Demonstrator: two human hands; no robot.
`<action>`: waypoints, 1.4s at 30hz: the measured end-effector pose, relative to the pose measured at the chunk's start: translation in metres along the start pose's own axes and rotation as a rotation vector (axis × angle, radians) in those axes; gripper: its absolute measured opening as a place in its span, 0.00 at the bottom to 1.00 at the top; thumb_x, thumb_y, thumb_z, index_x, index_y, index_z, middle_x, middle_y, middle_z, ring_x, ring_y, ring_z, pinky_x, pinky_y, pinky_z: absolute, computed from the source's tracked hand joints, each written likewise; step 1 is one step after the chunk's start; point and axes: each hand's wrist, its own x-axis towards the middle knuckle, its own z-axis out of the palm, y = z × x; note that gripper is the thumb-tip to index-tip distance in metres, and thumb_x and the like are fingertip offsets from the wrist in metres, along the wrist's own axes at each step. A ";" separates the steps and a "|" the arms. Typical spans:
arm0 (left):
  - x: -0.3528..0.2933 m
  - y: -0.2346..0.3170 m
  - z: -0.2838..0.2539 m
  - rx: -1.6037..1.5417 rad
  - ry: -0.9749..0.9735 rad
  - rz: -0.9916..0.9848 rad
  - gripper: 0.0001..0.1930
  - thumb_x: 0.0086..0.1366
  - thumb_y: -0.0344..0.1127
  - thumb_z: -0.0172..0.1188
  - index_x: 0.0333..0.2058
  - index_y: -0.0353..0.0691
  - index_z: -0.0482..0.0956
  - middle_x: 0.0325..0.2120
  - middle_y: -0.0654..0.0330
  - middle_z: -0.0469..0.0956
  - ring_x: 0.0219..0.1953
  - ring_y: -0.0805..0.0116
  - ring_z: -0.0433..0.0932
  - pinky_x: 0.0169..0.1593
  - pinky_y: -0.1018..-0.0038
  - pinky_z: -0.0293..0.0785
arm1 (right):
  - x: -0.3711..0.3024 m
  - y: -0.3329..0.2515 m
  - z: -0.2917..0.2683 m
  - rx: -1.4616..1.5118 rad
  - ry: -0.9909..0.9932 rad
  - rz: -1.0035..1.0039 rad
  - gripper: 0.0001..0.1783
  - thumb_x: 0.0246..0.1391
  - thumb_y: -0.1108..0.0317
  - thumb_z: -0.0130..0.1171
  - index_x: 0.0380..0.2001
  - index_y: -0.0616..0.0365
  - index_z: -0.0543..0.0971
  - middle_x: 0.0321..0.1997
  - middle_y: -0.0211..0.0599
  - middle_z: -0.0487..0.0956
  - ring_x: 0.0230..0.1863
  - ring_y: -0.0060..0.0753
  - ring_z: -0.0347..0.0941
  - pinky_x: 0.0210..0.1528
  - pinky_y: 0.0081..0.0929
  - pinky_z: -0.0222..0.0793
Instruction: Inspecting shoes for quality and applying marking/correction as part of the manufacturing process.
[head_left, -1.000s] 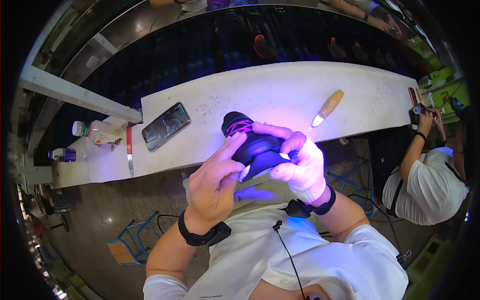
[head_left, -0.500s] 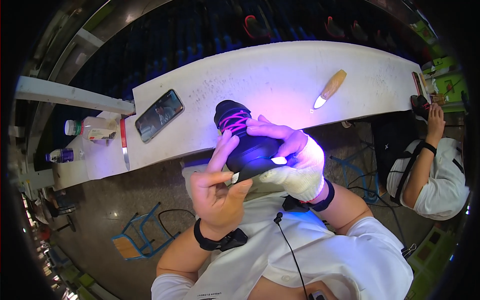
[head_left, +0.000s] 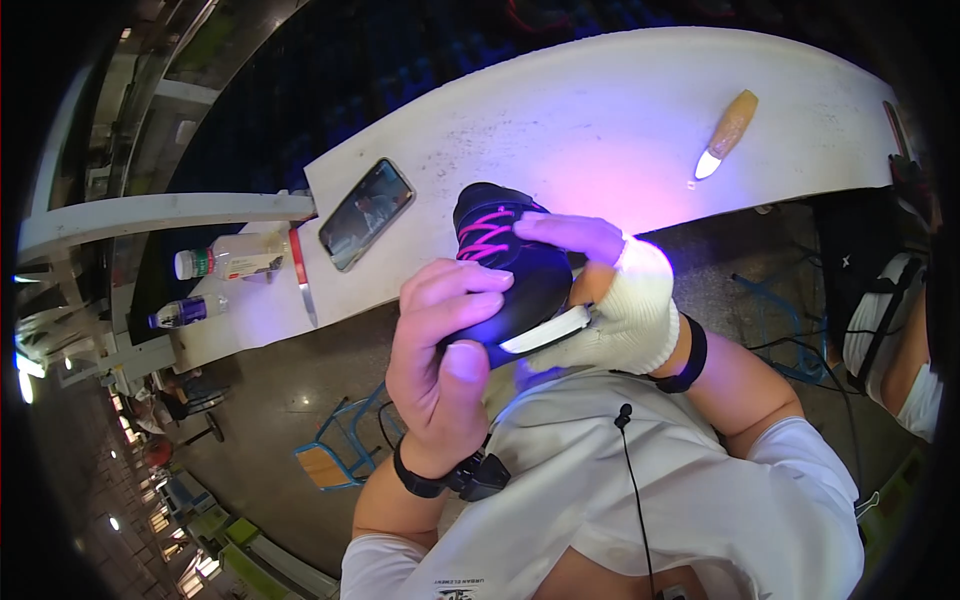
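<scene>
A black shoe [head_left: 528, 290] with pink laces is held between my two hands in front of my chest, its white sole edge [head_left: 545, 331] showing on the near right side. My bare left hand [head_left: 440, 345] grips the shoe's left side, fingers over the upper and thumb toward the near end. On the other side my right hand [head_left: 632, 305], in a white glove that leaves some fingertips bare, holds the shoe, with fingers stretched across the upper near the laces. The shoe's underside is mostly hidden.
On the white bench [head_left: 480, 130] lie a phone [head_left: 367, 214], a wooden-handled tool with a pale pointed tip [head_left: 728, 132] and a red-handled knife [head_left: 300, 265]. Two plastic bottles [head_left: 235, 258] lie at the left. A blue-framed stool [head_left: 340, 445] stands below; another person sits at right.
The shoe has been turned in my hands, so more white sole edge shows. My left fingers have wrapped further over its upper. The whole view has swung, shifting the bench items rightward.
</scene>
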 end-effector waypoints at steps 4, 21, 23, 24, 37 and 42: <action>0.003 0.015 -0.019 -0.023 0.014 -0.096 0.13 0.80 0.39 0.50 0.49 0.35 0.78 0.51 0.43 0.85 0.63 0.45 0.76 0.70 0.50 0.65 | -0.009 0.022 0.016 -0.240 0.035 -0.179 0.27 0.25 0.61 0.83 0.33 0.51 0.82 0.53 0.41 0.84 0.42 0.48 0.81 0.39 0.40 0.80; -0.007 -0.010 -0.058 0.199 -0.184 -0.053 0.24 0.46 0.32 0.86 0.40 0.35 0.83 0.44 0.43 0.88 0.53 0.46 0.87 0.67 0.35 0.72 | -0.005 0.041 0.028 -0.249 -0.125 -0.159 0.15 0.40 0.61 0.74 0.31 0.53 0.82 0.44 0.43 0.81 0.41 0.50 0.78 0.39 0.46 0.77; -0.011 -0.017 -0.065 0.169 -0.159 -0.065 0.22 0.48 0.30 0.85 0.39 0.36 0.82 0.44 0.42 0.88 0.53 0.46 0.87 0.67 0.34 0.71 | -0.004 0.048 0.034 -0.268 -0.066 -0.109 0.16 0.42 0.62 0.74 0.32 0.57 0.81 0.51 0.48 0.81 0.47 0.55 0.79 0.50 0.50 0.78; -0.011 -0.018 -0.070 0.122 -0.143 -0.086 0.22 0.48 0.30 0.84 0.39 0.36 0.82 0.45 0.41 0.88 0.55 0.46 0.86 0.68 0.35 0.71 | -0.003 0.051 0.036 -0.236 -0.040 -0.138 0.16 0.42 0.62 0.74 0.32 0.58 0.81 0.53 0.49 0.81 0.49 0.57 0.79 0.54 0.52 0.78; -0.017 -0.004 -0.062 0.861 -0.326 -0.592 0.51 0.48 0.56 0.79 0.67 0.34 0.70 0.43 0.47 0.87 0.42 0.49 0.89 0.45 0.61 0.84 | -0.016 0.063 0.073 -0.268 -0.134 -0.233 0.12 0.48 0.71 0.65 0.33 0.55 0.72 0.57 0.45 0.82 0.56 0.52 0.78 0.60 0.53 0.76; -0.026 -0.016 -0.052 0.838 -0.192 -0.575 0.49 0.50 0.55 0.78 0.67 0.34 0.72 0.43 0.48 0.87 0.42 0.50 0.88 0.45 0.62 0.84 | -0.023 0.067 0.082 -0.310 -0.068 -0.260 0.13 0.47 0.72 0.66 0.32 0.52 0.70 0.59 0.44 0.82 0.58 0.49 0.78 0.61 0.52 0.76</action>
